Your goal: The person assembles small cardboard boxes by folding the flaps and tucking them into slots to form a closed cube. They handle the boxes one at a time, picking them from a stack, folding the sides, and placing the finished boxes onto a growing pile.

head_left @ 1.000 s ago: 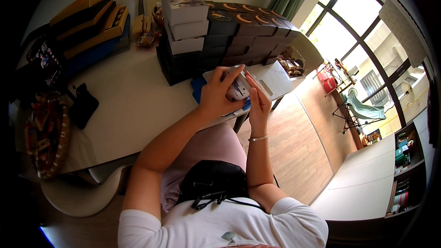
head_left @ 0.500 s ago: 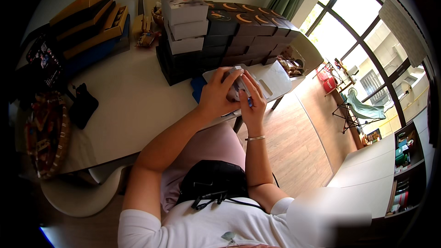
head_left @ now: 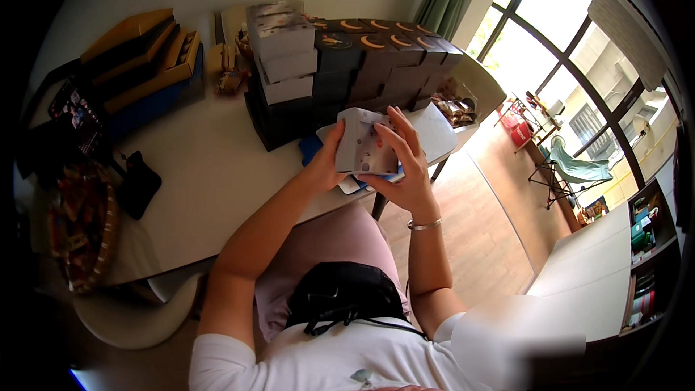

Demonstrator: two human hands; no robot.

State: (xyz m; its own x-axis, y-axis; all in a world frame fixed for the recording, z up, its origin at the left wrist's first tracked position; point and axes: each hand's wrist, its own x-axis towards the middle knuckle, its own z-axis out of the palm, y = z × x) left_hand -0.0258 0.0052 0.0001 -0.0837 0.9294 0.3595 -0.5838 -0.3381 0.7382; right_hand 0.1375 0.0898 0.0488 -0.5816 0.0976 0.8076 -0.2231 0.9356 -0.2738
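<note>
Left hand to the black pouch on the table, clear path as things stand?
Probably not right away. The left hand grips the pale box together with the right hand. The black pouch lies to its left on bare table, nothing between.

small box (head_left: 364, 146) – matt printed card | table (head_left: 210, 174) – smooth white | floor (head_left: 499, 232) – wood

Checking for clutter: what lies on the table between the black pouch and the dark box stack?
Bare white table between black pouch and dark box stack, in the head view.
</note>
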